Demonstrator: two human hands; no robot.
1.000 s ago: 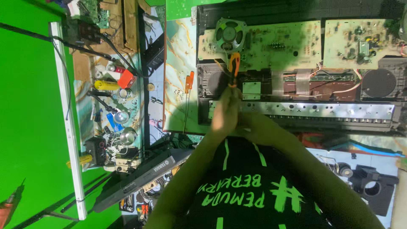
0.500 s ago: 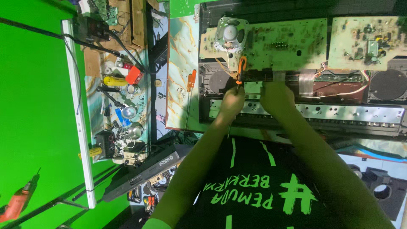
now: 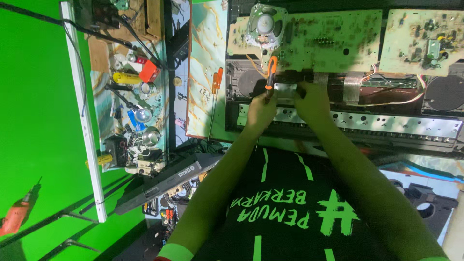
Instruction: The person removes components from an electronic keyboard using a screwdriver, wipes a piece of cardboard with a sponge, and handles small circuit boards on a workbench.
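Left hand (image 3: pixel 261 110) is closed round an orange-handled screwdriver (image 3: pixel 271 72), shaft pointing down at the left edge of a small silver metal plate (image 3: pixel 285 89). The right hand (image 3: pixel 313 100) sits just beside it, fingers curled onto the plate's right edge; we cannot tell whether they pinch it or only steady it. The plate lies in the opened black chassis (image 3: pixel 237 108), between the large pale green circuit board (image 3: pixel 333 41) above and the long perforated metal rail (image 3: pixel 386 123) below. As far as we can judge, the opening-up is well along: the cover is off, both boards (the second (image 3: pixel 425 41) is at far right) lie bare, and a round speaker (image 3: pixel 266 24) rests loose on the big board's corner, wires attached. The plate, flat ribbon cable (image 3: pixel 353 87) and rail look to be in place, so the inner parts seem left to deal with. A second orange-handled screwdriver (image 3: pixel 215 96) lies unused on the marbled tabletop (image 3: pixel 205 58), left of the chassis. For labels: a long black bar-shaped unit (image 3: pixel 164 181) at lower left carries a small white printed mark on its side; the person's black shirt (image 3: pixel 290 203) bears bright green lettering and stripes, upside down to us. On the cluttered side tray (image 3: pixel 104 121) we note a yellow cylinder (image 3: pixel 126 77) and a red box (image 3: pixel 149 72), any print too small to make out. Flat green backdrop (image 3: pixel 34 121) beyond, an orange power drill (image 3: pixel 17 212) low on it.
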